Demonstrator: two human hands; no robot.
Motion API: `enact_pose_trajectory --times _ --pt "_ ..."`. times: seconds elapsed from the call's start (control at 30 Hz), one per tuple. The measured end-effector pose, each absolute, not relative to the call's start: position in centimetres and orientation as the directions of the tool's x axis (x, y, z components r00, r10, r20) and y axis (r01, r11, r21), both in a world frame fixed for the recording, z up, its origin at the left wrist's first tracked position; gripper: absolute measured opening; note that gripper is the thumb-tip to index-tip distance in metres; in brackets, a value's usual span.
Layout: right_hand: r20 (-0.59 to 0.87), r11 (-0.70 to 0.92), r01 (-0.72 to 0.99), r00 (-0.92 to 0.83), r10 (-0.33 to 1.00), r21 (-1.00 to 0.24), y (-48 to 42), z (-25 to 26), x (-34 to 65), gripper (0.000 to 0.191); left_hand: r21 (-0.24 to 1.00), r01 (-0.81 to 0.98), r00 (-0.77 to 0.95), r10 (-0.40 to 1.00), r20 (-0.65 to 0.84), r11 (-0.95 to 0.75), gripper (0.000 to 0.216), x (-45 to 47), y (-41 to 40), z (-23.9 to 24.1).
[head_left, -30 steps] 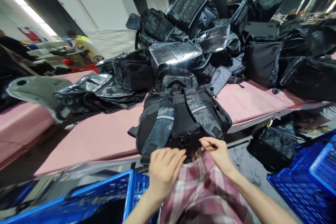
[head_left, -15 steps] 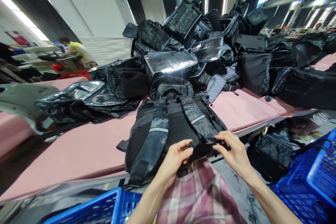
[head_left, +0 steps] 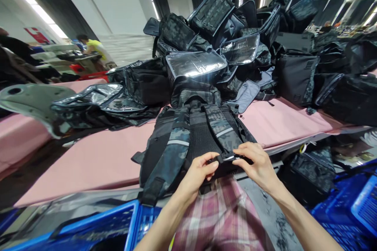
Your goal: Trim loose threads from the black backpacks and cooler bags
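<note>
A camouflage backpack point(head_left: 191, 141) lies straps-up on the pink table point(head_left: 97, 160) right in front of me. My left hand point(head_left: 198, 174) pinches the left end of a black strap point(head_left: 228, 158) at the bag's near edge. My right hand point(head_left: 257, 164) grips the same strap from the right, fingers curled over it. Both hands are closed on it, a few centimetres apart. The strap's buckle is mostly hidden by my fingers.
A tall heap of dark backpacks point(head_left: 224, 35) with shiny silver-lined flaps fills the table behind. More bags point(head_left: 100, 102) lie at the left. Blue plastic crates stand at bottom left point(head_left: 97, 223) and bottom right point(head_left: 353, 208). A person in yellow point(head_left: 92, 49) works far left.
Both hands have moved from near my body up onto the backpack's lower edge and closed on the black strap. The view has shifted slightly.
</note>
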State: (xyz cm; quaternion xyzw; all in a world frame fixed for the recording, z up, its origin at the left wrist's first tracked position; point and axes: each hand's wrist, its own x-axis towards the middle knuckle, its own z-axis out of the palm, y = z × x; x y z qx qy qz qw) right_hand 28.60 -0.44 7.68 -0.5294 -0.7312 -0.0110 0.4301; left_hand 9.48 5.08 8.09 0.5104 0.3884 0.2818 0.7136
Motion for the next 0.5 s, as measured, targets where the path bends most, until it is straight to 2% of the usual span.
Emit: enact_pose_trajectory --times 0.13,0.2,0.33,0.43,0.5 --pt "0.675 0.467 0.825 -0.149 0.723 -0.318 -0.42 7.72 28.73 0.011 0.944 0.018 0.536 0.794 -0.286 0.328 0.037 9.62 5.11 8.12" --pt "0.688 0.474 0.827 -0.154 0.709 -0.302 -0.44 7.58 28.74 0.008 0.942 0.02 0.54 0.789 -0.292 0.335 0.037 9.6 5.11 8.12" --pt "0.693 0.469 0.774 -0.054 0.719 -0.426 -0.41 7.3 28.76 0.009 0.941 0.006 0.549 0.785 -0.287 0.339 0.036 9.46 5.16 8.06" --pt "0.655 0.446 0.77 -0.048 0.754 -0.456 -0.27 7.32 28.84 0.008 0.94 -0.001 0.554 0.783 -0.284 0.342 0.036 9.44 5.14 8.16" --pt "0.614 0.42 0.741 -0.014 0.79 -0.524 -0.27 7.48 28.86 0.007 0.941 0.003 0.549 0.785 -0.285 0.34 0.036 9.59 5.0 8.41"
